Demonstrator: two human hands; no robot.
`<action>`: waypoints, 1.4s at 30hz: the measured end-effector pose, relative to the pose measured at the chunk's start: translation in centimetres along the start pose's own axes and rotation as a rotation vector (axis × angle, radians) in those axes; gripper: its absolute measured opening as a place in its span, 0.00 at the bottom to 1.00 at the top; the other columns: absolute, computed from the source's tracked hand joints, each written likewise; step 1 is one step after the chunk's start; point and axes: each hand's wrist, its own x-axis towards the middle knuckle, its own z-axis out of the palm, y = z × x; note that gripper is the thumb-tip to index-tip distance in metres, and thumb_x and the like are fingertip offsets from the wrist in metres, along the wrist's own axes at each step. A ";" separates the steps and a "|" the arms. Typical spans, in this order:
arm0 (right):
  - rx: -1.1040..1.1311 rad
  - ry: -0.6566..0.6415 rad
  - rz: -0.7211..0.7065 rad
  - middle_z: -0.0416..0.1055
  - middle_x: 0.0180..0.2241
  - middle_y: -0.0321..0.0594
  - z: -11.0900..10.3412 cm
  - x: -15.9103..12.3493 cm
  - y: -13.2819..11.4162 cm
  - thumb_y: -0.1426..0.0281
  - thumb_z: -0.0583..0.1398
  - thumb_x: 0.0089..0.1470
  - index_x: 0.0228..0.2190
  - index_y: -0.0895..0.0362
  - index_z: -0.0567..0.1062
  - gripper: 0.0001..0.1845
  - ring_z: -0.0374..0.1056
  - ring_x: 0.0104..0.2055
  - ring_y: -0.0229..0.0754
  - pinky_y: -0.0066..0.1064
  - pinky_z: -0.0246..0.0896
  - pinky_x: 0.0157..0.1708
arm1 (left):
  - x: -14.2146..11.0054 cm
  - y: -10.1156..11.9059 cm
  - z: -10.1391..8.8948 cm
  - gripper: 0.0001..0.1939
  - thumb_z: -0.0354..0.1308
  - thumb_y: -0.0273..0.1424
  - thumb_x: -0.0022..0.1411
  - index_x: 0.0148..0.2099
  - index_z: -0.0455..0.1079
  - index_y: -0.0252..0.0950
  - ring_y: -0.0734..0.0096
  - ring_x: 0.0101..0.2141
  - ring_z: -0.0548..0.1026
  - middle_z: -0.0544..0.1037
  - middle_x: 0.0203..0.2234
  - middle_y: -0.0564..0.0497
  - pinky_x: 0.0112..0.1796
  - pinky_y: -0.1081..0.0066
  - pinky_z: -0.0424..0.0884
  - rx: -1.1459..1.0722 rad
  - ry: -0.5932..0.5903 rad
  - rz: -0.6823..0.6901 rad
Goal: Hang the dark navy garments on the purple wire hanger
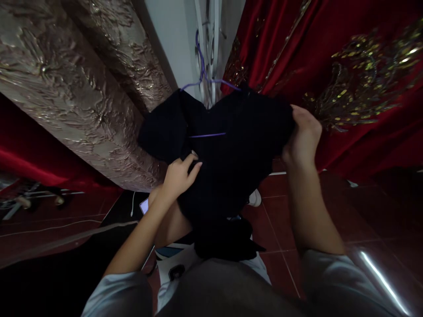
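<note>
A black short-sleeved top (228,171) hangs in front of me on a thin purple hanger (202,66). Parts of the hanger show at its neckline and as a bar across the chest. My left hand (178,176) pinches the cloth at the front, below the bar, with thumb and fingers close together. At the far right, my right hand (304,132) is closed on the end of a sleeve and spreads it outward. Its fingers are partly hidden behind the cloth. The top's lower part drapes over my lap in dark folds.
A white metal rack (207,26) stands behind the hanger. Textured beige fabric (99,88) hangs to the left; red cloth with gold sequins (360,83) hangs to the right. Below are red floor tiles (274,220), and a lit phone (144,206) lies near my left forearm.
</note>
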 end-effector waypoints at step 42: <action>0.130 -0.489 0.278 0.60 0.16 0.31 11.8 -5.1 -3.4 0.48 0.67 0.54 0.24 0.56 0.74 0.24 0.46 0.17 0.29 0.27 0.36 0.18 | -1.3 4.5 9.6 0.08 0.59 0.26 0.65 0.32 0.66 0.36 0.74 0.28 0.68 0.67 0.24 0.56 0.33 0.73 0.63 -0.659 0.198 -0.266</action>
